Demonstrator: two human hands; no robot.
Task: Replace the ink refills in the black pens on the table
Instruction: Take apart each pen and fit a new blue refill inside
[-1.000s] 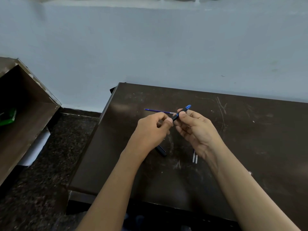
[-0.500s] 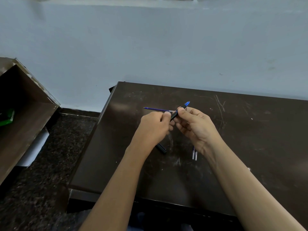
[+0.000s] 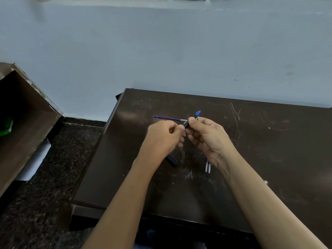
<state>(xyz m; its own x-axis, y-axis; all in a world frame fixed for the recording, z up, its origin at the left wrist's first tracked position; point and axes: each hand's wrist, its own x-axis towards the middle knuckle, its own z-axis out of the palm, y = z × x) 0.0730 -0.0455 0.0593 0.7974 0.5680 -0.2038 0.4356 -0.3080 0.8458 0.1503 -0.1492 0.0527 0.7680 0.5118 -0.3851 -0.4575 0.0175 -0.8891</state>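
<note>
Both hands raised over dark table (image 3: 269, 159), meeting at centre. Right hand (image 3: 206, 139) pinching black pen (image 3: 190, 121) between thumb and fingers, blue end (image 3: 198, 113) tilted up and away. Left hand (image 3: 165, 137) curled, thumb and forefinger closed at pen's lower end. Blue refill (image 3: 168, 118) lying flat beyond hands. Second black pen (image 3: 172, 160) on table below left wrist; two clear refills (image 3: 207, 166) side by side under right wrist. Open brown box (image 3: 27, 123) at far left, something green (image 3: 6, 125) inside.

Dim, even light; a soft sheen glares on the dark table (image 3: 129, 115) near its far left corner. Wide-angle bending curves the edges; detail is soft.
</note>
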